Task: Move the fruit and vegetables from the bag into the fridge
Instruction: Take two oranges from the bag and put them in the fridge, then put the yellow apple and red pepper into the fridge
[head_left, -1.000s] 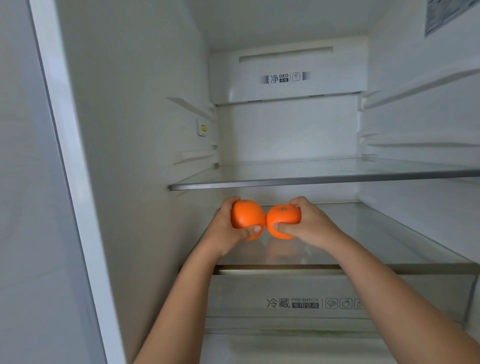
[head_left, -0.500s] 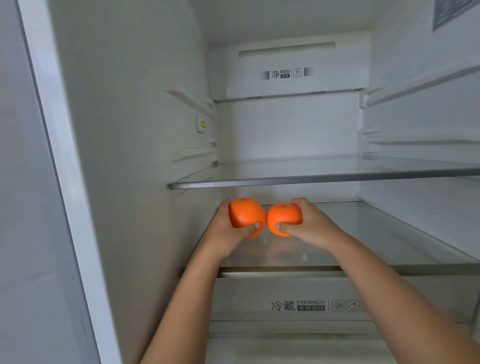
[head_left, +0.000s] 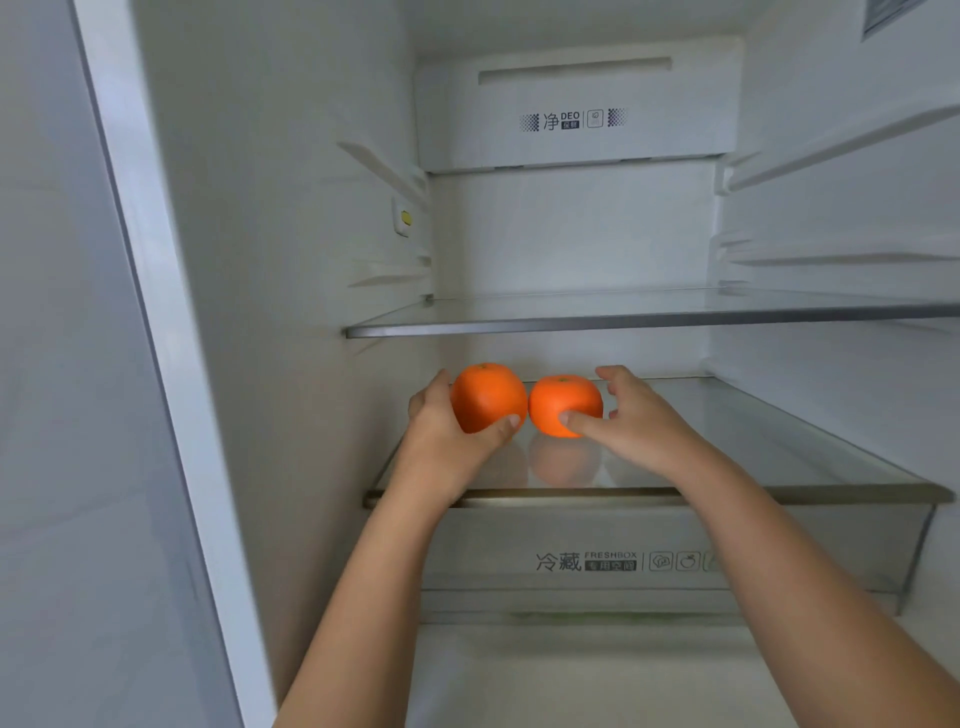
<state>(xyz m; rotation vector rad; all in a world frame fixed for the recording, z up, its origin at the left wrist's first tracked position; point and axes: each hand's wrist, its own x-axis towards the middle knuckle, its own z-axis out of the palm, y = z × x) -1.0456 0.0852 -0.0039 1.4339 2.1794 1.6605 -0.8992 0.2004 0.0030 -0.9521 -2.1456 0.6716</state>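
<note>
At 12 o'clock, the white panel (head_left: 576, 140) at the back of the fridge (head_left: 291, 260) reads "净 DEO" beside a small square icon. At 6 o'clock, the drawer (head_left: 488, 556) front reads "冷藏 FRESHBOX", followed by boxed food icons. The print on the sticker (head_left: 891, 15) at 1 o'clock is too small to read.

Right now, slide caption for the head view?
Left hand grips left orange; right hand touches right orange at the lower shelf.
</note>
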